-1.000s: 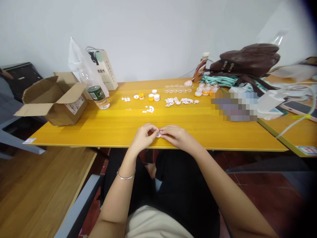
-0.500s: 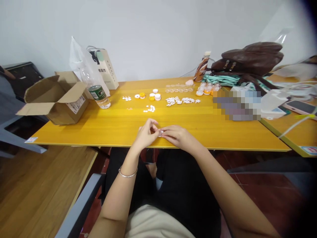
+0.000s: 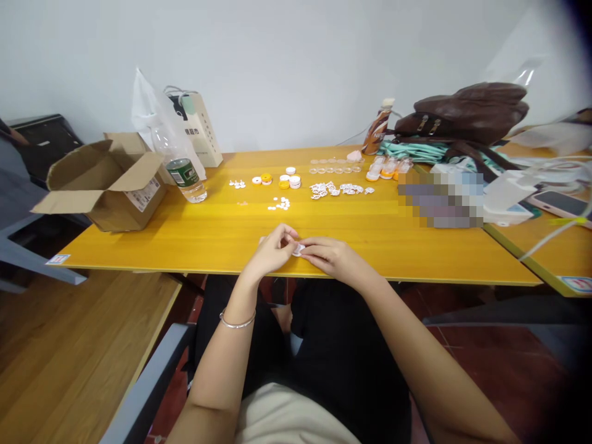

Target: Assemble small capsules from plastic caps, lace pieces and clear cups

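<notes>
Between my fingertips, close to the table's front edge, is a small white plastic piece [image 3: 298, 250], partly covered by the fingers. My left hand [image 3: 274, 250] pinches its left side with thumb and fingers. My right hand [image 3: 330, 254] grips it from the right, fingers pressed together. Farther back lie several small white discs [image 3: 281, 203] and several white openwork pieces [image 3: 329, 189]. White and orange round caps [image 3: 290, 181] stand behind the discs, some stacked. To their left are small white pegged pieces [image 3: 237, 184]. Clear round covers [image 3: 335, 169] sit in rows toward the wall.
An open cardboard box [image 3: 111, 191] and a water bottle [image 3: 185, 179] stand at the left, a paper bag [image 3: 203, 129] behind. On the right are a drink bottle [image 3: 377, 129], clear-and-orange containers [image 3: 389, 168], a brown leather bag [image 3: 467, 111] and a phone [image 3: 562, 202].
More of the white piece shows between my fingertips now. Both hands have stayed in nearly the same place, with only slight finger movement.
</notes>
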The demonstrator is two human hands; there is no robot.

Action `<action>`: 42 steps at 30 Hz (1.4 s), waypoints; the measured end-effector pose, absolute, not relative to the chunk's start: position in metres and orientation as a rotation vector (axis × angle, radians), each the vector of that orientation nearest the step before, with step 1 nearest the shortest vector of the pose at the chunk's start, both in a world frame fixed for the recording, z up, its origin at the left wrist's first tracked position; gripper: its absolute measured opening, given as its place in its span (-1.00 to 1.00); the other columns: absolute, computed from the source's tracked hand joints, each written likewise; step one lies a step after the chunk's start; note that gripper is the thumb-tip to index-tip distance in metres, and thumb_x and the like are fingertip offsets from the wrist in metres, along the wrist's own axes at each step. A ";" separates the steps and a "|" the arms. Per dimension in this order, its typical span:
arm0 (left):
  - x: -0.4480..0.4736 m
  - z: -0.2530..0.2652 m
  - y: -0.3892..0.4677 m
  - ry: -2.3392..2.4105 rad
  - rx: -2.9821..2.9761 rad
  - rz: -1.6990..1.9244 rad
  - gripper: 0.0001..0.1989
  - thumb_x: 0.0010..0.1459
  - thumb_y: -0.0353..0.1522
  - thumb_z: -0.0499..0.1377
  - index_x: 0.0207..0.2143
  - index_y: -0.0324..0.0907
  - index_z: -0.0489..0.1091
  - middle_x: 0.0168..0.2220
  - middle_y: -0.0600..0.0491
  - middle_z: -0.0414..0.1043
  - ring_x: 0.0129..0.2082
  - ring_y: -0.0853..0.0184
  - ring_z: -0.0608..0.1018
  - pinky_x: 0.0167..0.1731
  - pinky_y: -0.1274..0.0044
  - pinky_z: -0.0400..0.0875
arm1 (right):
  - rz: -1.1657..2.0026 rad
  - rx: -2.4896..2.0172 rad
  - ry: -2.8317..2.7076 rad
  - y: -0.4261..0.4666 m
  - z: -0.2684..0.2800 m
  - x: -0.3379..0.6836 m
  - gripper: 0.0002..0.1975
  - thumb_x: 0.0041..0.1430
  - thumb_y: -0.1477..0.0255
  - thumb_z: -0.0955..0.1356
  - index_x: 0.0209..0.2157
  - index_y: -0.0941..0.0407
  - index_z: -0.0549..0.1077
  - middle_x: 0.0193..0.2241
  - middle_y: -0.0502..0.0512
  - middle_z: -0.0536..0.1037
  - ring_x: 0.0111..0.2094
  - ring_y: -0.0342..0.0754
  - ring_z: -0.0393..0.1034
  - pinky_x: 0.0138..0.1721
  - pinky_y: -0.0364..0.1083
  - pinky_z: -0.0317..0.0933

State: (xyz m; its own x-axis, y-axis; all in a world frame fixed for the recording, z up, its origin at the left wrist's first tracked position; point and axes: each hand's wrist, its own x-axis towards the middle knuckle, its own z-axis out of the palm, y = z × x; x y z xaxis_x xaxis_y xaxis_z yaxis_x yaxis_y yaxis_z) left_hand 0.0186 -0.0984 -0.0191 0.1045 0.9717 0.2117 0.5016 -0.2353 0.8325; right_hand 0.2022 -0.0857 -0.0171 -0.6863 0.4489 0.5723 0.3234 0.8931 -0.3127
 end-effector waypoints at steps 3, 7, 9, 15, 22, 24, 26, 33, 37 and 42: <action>0.018 -0.019 -0.098 1.377 1.783 1.059 -0.88 0.04 -0.45 0.11 -0.30 -0.16 0.32 -0.48 0.16 0.41 -0.46 0.45 0.45 -0.34 0.57 0.32 | 0.260 -0.555 -2.380 -0.086 -0.017 0.202 -0.81 0.20 0.48 0.23 -0.30 0.13 0.49 -0.19 0.16 0.52 -0.19 -0.05 0.45 -0.16 -0.09 0.34; 0.017 -0.017 -0.107 1.357 1.762 1.251 -0.93 0.07 -0.42 0.10 -0.34 -0.19 0.33 -0.43 0.10 0.41 -0.40 0.41 0.47 -0.33 0.57 0.34 | 0.244 -0.562 -2.382 -0.086 -0.018 0.203 -0.81 0.19 0.48 0.24 -0.31 0.13 0.49 -0.19 0.17 0.53 -0.20 -0.04 0.45 -0.16 -0.08 0.35; 0.017 -0.016 -0.116 1.393 1.801 1.388 -0.92 0.11 -0.39 0.08 -0.34 -0.19 0.35 -0.39 0.07 0.42 -0.36 0.39 0.48 -0.31 0.56 0.34 | 0.221 -0.573 -2.381 -0.086 -0.019 0.203 -0.81 0.19 0.48 0.23 -0.32 0.14 0.49 -0.20 0.18 0.53 -0.20 -0.03 0.45 -0.17 -0.07 0.35; 0.017 -0.026 -0.148 1.518 2.350 1.343 -0.80 0.16 -0.42 0.04 -0.18 -0.13 0.40 -0.17 0.00 0.47 -0.17 0.29 0.47 -0.16 0.44 0.28 | 0.238 -0.547 -2.353 -0.085 -0.019 0.203 -0.82 0.18 0.48 0.24 -0.30 0.14 0.48 -0.20 0.18 0.53 -0.19 -0.04 0.45 -0.15 -0.07 0.35; 0.020 -0.034 -0.152 1.675 2.520 1.200 -0.73 0.20 -0.41 0.01 -0.06 -0.11 0.34 -0.11 0.02 0.46 -0.16 0.33 0.48 -0.19 0.45 0.19 | 0.313 -0.619 -2.337 -0.084 -0.021 0.203 -0.83 0.17 0.46 0.27 -0.21 0.12 0.44 -0.19 0.14 0.55 -0.16 -0.02 0.45 -0.10 -0.06 0.33; 0.021 -0.030 -0.152 1.723 2.498 1.156 -0.71 0.21 -0.39 0.00 -0.03 -0.11 0.32 -0.12 0.01 0.46 -0.19 0.33 0.48 -0.22 0.46 0.16 | 0.342 -0.673 -2.343 -0.085 -0.019 0.203 -0.81 0.17 0.46 0.27 -0.18 0.12 0.43 -0.19 0.14 0.55 -0.17 -0.02 0.46 -0.11 -0.06 0.33; 0.023 -0.028 -0.153 1.761 2.494 1.122 -0.70 0.21 -0.37 -0.01 -0.02 -0.10 0.31 -0.15 0.01 0.47 -0.22 0.33 0.47 -0.25 0.46 0.13 | 0.354 -0.715 -2.336 -0.086 -0.018 0.204 -0.81 0.16 0.46 0.27 -0.18 0.12 0.43 -0.19 0.13 0.55 -0.18 -0.02 0.46 -0.13 -0.06 0.33; 0.024 -0.027 -0.153 1.790 2.534 1.060 -0.69 0.22 -0.38 -0.03 0.00 -0.07 0.31 -0.16 0.03 0.46 -0.23 0.34 0.45 -0.25 0.45 0.09 | 0.373 -0.698 -2.356 -0.084 -0.018 0.203 -0.79 0.17 0.45 0.27 -0.16 0.12 0.44 -0.16 0.13 0.54 -0.14 -0.01 0.44 -0.09 -0.06 0.31; 0.023 -0.027 -0.153 1.794 2.546 1.035 -0.67 0.22 -0.38 -0.03 0.02 -0.05 0.29 -0.16 0.04 0.45 -0.23 0.34 0.44 -0.24 0.44 0.08 | 0.369 -0.693 -2.362 -0.084 -0.018 0.203 -0.79 0.17 0.45 0.26 -0.16 0.15 0.44 -0.15 0.15 0.54 -0.13 -0.01 0.44 -0.08 -0.05 0.31; 0.022 -0.027 -0.153 1.789 2.554 1.031 -0.68 0.22 -0.39 -0.03 0.01 -0.05 0.29 -0.13 0.04 0.45 -0.21 0.34 0.44 -0.24 0.43 0.08 | 0.358 -0.659 -2.337 -0.084 -0.019 0.203 -0.79 0.17 0.46 0.27 -0.17 0.10 0.45 -0.16 0.10 0.54 -0.14 -0.03 0.45 -0.07 -0.05 0.32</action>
